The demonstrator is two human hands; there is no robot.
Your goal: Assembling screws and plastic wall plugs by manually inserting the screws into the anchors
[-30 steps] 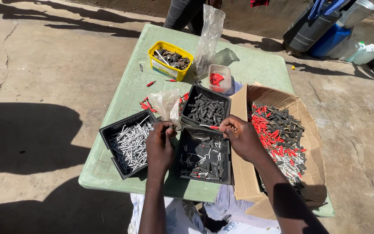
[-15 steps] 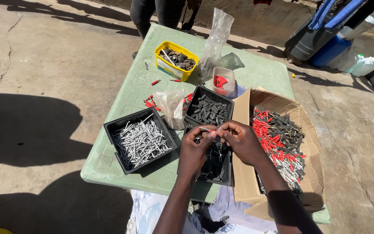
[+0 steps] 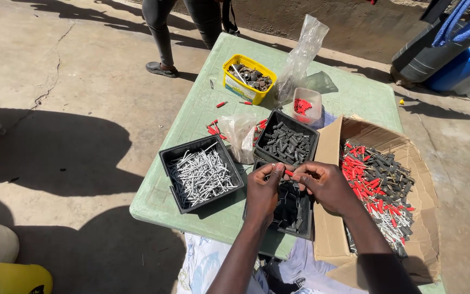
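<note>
Assembly step looked mid-way: left hand (image 3: 262, 190) and right hand (image 3: 325, 185) both pinched a small red-tipped pin (image 3: 288, 173) over the near black tray (image 3: 292, 218), right of the nail tray (image 3: 199, 174); next move likely needed steady fingertip alignment.

I see harsh sunlight from the far right casting hard dark shadows over the concrete ground (image 3: 72, 109) at left; the picture is sharp, with edges slightly bowed.
</note>
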